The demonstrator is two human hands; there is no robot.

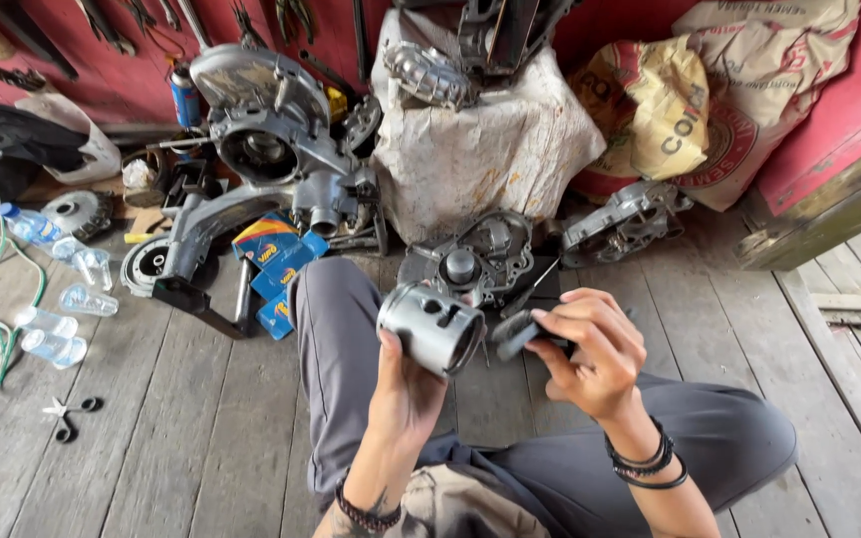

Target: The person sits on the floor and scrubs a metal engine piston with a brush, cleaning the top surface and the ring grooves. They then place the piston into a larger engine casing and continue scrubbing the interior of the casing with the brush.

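Two hands work above the lap, over the wooden floor (201, 428). Left hand (406, 384) fingers grip a metal piston (430, 327). Right hand (590, 354) fingers pinch a dark tool (517, 334) just beside the piston's open end.

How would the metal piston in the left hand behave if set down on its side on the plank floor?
The piston is a smooth, round metal cylinder, so it would probably roll across the plank floor. It looks rigid and hollow, likely fairly light for its size. Its polished skirt may be slippery; the left hand cups it from beneath.
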